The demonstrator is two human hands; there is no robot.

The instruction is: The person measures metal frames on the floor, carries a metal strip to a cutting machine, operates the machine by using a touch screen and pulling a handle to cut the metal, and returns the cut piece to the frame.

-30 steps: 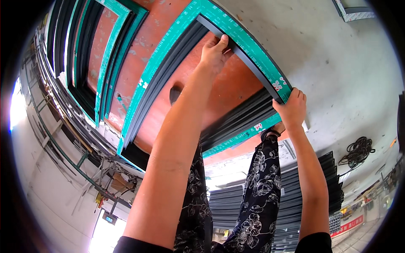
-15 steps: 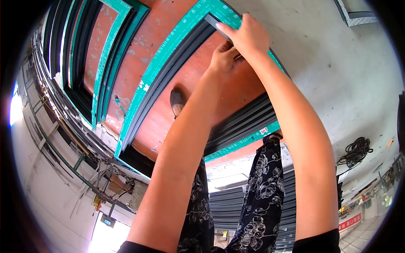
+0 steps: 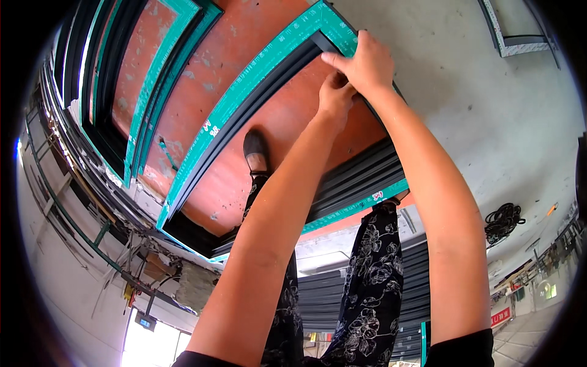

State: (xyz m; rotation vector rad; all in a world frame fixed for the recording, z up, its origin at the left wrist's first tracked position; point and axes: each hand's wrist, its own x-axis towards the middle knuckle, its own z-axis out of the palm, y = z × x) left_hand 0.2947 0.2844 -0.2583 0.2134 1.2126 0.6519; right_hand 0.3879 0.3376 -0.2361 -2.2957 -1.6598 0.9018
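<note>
A large rectangular window frame (image 3: 257, 64), dark grey with green protective film on its faces, stands over the red-brown floor. At its far right corner my right hand (image 3: 373, 67) is wrapped over the side bar, thumb on the inner edge and fingers on the outer side. My left hand (image 3: 336, 98) is inside the frame, close below the right hand, its fingers curled against the inner side of the same bar. What those fingers hold is hidden. My foot in a dark shoe (image 3: 255, 143) stands on the floor within the frame.
More green-filmed frames (image 3: 162, 67) stand to the left. Long profiles (image 3: 67, 159) are stacked along the left wall. A coiled black cable (image 3: 504, 221) lies on the grey floor at right. Another frame corner (image 3: 520, 46) shows at the far right, and dark profiles (image 3: 318, 300) lie behind my legs.
The view has shifted slightly, and both hands appear a little lower and to the right along the frame's far bar. More of my shoe and trouser leg inside the frame now shows.
</note>
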